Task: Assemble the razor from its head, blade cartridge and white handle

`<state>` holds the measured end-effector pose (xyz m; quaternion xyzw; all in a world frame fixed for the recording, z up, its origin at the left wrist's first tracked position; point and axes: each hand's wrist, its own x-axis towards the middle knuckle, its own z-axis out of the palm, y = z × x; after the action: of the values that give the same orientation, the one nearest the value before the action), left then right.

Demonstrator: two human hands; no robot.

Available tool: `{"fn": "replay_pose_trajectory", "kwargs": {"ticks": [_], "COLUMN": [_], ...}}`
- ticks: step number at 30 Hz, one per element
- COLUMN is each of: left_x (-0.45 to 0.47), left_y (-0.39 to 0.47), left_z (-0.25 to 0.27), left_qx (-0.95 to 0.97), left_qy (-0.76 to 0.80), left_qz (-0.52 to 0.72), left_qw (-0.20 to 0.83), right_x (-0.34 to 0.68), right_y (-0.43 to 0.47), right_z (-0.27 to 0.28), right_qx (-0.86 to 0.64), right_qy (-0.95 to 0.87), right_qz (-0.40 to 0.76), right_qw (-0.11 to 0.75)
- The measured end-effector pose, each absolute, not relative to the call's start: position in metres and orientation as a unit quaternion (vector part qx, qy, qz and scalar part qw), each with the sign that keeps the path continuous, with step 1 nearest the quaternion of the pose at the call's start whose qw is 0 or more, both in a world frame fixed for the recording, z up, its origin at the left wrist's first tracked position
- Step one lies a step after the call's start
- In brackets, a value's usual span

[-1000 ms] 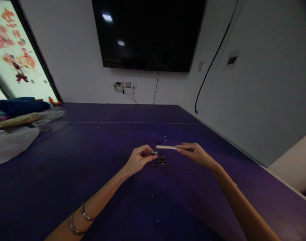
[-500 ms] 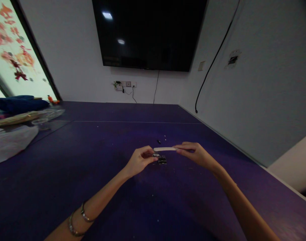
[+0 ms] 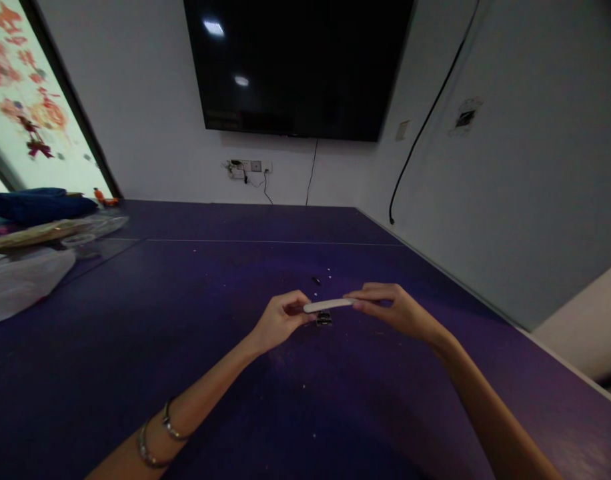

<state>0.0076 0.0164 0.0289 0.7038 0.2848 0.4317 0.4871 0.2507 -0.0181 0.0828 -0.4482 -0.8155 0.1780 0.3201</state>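
My right hand (image 3: 389, 305) pinches one end of a pale flat stick (image 3: 328, 305) with a rounded tip, shaped like a nail file. The stick lies nearly level, its far tip at the fingers of my left hand (image 3: 283, 319). Those fingers are closed in a pinch on a small shiny piece, now mostly hidden by the stick. Just below the stick, beside my left fingertips, is a small dark piece like a circuit board (image 3: 324, 319); whether my left hand touches it I cannot tell.
The purple surface (image 3: 210, 280) bears white specks and a small black piece (image 3: 316, 281) beyond my hands. Plastic bags (image 3: 28, 277) and blue cloth (image 3: 43, 205) lie at left. A black cable (image 3: 425, 120) hangs along the right wall; a television (image 3: 300, 67) is on the far wall.
The tip of the pale stick has come down and slightly left, covering the shiny piece in my left fingers. My left hand has stayed nearly still.
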Motion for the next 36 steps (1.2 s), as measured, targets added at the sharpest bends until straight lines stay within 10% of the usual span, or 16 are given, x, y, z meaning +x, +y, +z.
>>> {"fn": "replay_pose_trajectory", "kwargs": {"ticks": [36], "left_x": [0.0052], "left_y": [0.0175], "left_z": [0.0337], "left_qx": [0.701], "left_qy": [0.287], "left_qz": [0.442], "left_qw": [0.481], "right_x": [0.2496], "right_y": [-0.0243], "right_z": [0.0874], "right_qx": [-0.451], "right_qy": [-0.818], "right_qz": [0.139], "right_qw": [0.327]}}
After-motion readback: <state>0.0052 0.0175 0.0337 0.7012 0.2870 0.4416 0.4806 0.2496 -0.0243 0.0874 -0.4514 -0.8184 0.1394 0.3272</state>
